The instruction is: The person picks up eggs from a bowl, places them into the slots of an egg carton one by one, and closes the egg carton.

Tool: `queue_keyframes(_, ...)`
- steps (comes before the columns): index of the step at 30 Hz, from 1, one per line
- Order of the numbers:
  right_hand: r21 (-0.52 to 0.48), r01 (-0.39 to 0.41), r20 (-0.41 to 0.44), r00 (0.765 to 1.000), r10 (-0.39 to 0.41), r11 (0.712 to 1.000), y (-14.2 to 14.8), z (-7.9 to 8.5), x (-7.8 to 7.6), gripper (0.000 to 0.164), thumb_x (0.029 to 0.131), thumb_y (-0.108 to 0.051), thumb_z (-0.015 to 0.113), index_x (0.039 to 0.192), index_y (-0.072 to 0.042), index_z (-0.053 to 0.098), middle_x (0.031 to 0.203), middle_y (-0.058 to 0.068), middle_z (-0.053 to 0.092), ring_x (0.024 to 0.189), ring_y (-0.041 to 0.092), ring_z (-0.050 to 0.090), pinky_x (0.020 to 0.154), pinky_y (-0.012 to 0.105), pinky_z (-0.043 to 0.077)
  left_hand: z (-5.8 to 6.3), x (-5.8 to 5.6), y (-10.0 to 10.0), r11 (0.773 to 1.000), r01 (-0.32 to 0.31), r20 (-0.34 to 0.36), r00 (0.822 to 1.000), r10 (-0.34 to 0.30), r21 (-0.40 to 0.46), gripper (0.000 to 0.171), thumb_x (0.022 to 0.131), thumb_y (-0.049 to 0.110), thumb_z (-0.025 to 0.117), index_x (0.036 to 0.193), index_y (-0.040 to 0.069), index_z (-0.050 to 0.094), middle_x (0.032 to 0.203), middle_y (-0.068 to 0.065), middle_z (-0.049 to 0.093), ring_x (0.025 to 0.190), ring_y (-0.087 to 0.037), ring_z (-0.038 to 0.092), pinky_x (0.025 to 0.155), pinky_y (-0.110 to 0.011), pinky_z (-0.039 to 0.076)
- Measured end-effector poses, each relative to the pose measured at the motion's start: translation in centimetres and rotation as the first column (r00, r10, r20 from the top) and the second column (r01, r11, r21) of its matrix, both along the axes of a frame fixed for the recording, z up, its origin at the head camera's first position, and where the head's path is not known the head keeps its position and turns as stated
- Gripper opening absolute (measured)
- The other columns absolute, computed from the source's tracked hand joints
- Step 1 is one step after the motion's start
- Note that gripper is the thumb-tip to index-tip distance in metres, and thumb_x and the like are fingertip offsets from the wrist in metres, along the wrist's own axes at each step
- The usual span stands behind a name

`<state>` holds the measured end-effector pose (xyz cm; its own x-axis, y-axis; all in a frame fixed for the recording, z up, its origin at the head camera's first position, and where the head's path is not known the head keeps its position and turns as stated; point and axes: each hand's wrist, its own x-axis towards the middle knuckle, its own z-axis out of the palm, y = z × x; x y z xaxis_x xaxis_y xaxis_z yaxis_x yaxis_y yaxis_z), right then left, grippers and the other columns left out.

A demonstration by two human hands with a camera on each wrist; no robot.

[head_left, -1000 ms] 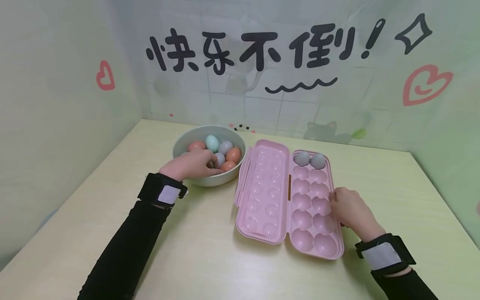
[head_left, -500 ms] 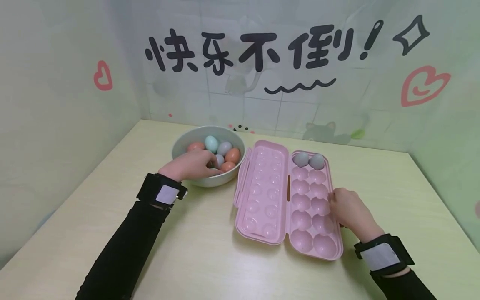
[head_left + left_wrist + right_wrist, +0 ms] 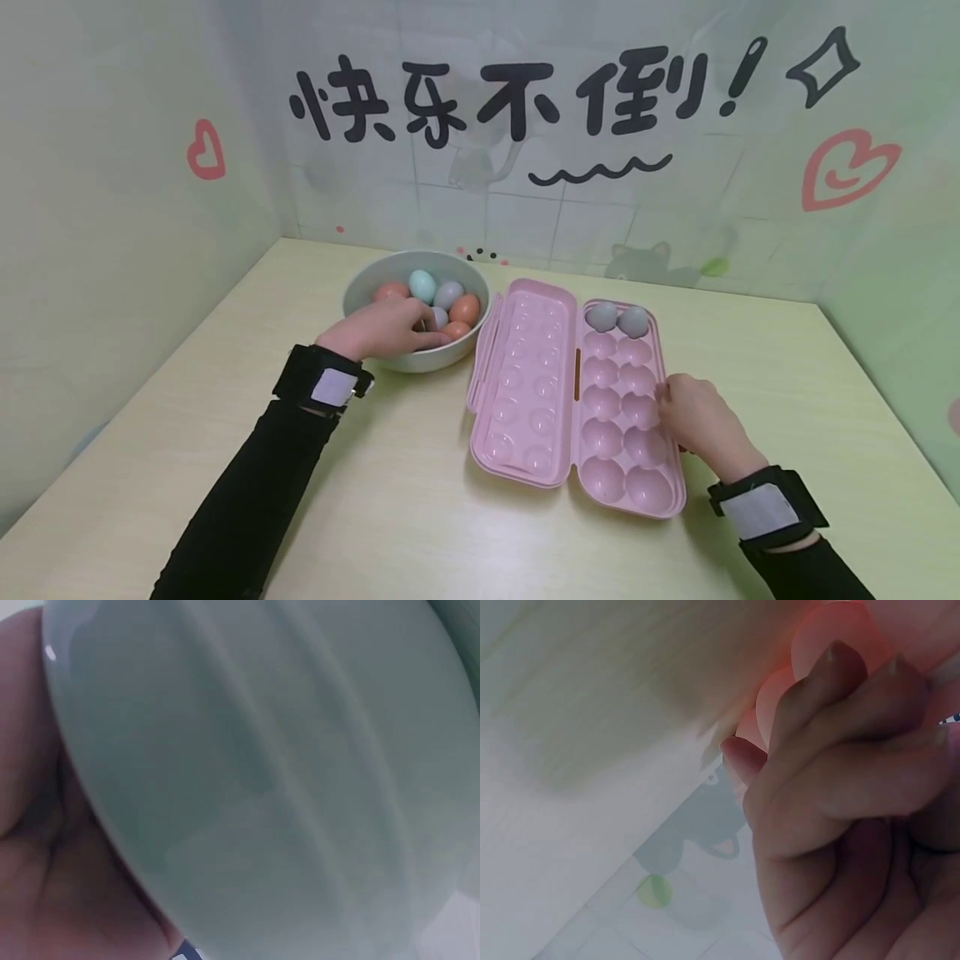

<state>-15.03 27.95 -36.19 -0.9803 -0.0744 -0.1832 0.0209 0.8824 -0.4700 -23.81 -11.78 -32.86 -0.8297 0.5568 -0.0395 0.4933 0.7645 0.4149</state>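
Observation:
My left hand reaches over the near rim of a pale green bowl, its fingertips down among the eggs. Whether it grips an egg is hidden. The bowl's outer wall fills most of the left wrist view. Around the fingers lie a pale blue egg, a lilac egg and orange-brown eggs. A pink egg carton lies unfolded beside the bowl. My right hand grips its right edge, with curled fingers against its side. Two grey eggs sit in its farthest cups.
The light wooden table extends in front of the carton and to both sides. A printed backdrop stands along the far edge and both sides. The carton's clasp flap nearly meets the bowl.
My left thumb and index finger have shifted slightly among the eggs in the bowl. My right hand, the bowl and the carton keep their places.

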Motion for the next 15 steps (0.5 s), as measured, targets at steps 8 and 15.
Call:
queue_keyframes(8, -0.002, 0.002, 0.001, 1.0, -0.002, 1.0, 0.09, 0.09, 0.0, 0.033, 0.103, -0.011, 0.036, 0.104, 0.016, 0.056, 0.072, 0.014, 0.056, 0.054, 0.021, 0.056, 0.047, 0.034, 0.049, -0.07, -0.26, 0.37, 0.999, -0.006, 0.014, 1.0, 0.005, 0.048, 0.032, 0.095, 0.045, 0.063, 0.084, 0.015, 0.067, 0.068, -0.002, 0.051, 0.067, -0.017, 0.049, 0.062, -0.031, 0.038)
queue_keyframes(15, -0.006, -0.002, -0.001, 1.0, 0.002, 1.0, 0.1, 0.22, 0.01, 0.033, 0.103, -0.011, 0.036, 0.103, 0.016, 0.056, 0.072, 0.014, 0.056, 0.053, 0.021, 0.056, 0.047, 0.035, 0.049, 0.01, -0.46, 0.21, 0.999, 0.016, -0.018, 1.0, -0.015, 0.049, 0.033, 0.096, 0.044, 0.062, 0.077, 0.017, 0.065, 0.065, 0.003, 0.049, 0.064, -0.015, 0.047, 0.062, -0.031, 0.037)
